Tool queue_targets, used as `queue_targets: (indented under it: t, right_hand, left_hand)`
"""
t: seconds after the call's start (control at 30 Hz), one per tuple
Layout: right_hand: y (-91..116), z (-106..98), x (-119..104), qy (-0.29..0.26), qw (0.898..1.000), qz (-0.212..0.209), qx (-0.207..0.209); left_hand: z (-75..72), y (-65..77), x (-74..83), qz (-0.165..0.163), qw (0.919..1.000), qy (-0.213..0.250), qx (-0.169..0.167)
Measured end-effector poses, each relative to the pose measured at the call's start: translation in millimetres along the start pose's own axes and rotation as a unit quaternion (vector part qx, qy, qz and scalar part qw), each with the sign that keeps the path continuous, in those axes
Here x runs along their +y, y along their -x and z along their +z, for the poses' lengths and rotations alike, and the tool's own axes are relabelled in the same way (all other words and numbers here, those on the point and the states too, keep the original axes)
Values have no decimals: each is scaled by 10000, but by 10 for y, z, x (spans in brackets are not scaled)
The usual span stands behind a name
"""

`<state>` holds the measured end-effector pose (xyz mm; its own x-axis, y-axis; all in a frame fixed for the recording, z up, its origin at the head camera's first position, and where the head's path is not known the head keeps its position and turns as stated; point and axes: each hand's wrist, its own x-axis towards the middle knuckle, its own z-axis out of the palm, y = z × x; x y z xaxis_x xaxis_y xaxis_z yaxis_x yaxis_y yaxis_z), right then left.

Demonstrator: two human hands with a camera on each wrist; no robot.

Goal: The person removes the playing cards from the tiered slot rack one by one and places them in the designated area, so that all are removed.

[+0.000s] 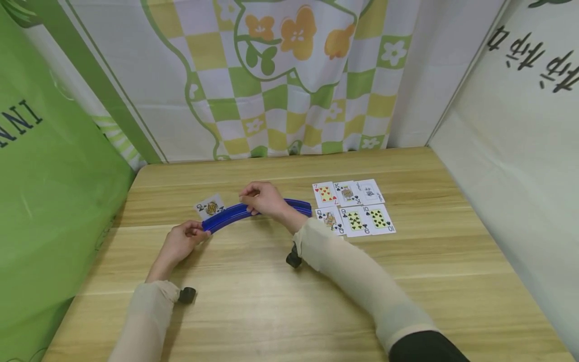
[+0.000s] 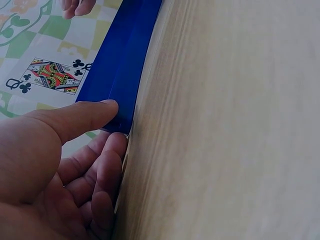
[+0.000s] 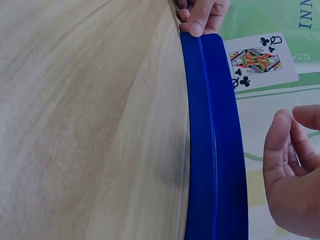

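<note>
A curved blue playing card holder lies on the table. At its left end my left hand pinches it, the thumb on top and curled fingers against the end and underside. A queen of clubs card stands in the holder near that end, its lower edge hidden in the blue strip. Above the holder's middle is my right hand. In the right wrist view its fingers are loosely bent, thumb and forefinger tips close together with nothing between them, apart from the holder.
Two rows of face-up playing cards lie to the right of the holder: a seven of hearts, a king and a joker behind; a queen, a nine and a ten in front. A patterned curtain hangs behind the table.
</note>
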<state>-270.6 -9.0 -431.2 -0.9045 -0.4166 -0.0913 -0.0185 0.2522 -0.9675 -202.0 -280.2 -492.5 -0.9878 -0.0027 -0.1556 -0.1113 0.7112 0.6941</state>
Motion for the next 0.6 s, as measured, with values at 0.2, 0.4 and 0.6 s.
queue_targets:
  t: [0.2,0.4,0.6]
  right_hand:
    - [-48,56,18,40,10000,16,8]
    - [-72,101,-9,78,9999,-52,66]
    - [-88,149,-45,221,9997,-107,-3]
  left_hand:
    - [12,-8,-13,-28,10000,-7,-5]
    - [18,-9,-6,-73,10000,20,-5]
    - [14,-8,-14,-64,10000,36,-29]
